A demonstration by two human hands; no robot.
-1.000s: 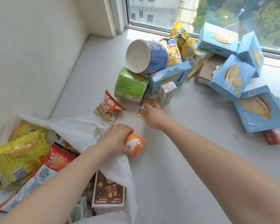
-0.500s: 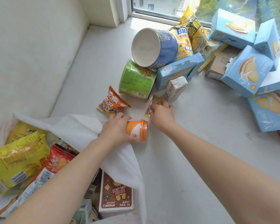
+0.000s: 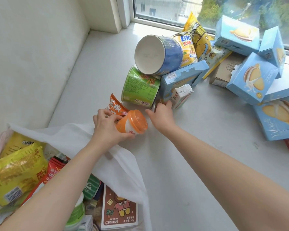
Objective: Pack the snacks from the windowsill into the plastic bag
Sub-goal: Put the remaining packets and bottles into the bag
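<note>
Single wide-angle view from the person's head, facing forward and steeply down, close above the windowsill [image 3: 207,119], window [image 3: 165,7] along the top edge, wall [image 3: 32,55] left, bag [image 3: 70,137] lower left.

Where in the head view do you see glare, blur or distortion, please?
Head view: daylight through the window blows out the sill just below it; same head view, the wide lens stretches the right forearm toward the bottom corner; also head view, the right hand looks slightly soft, perhaps motion blur; shadows are faint.
</note>
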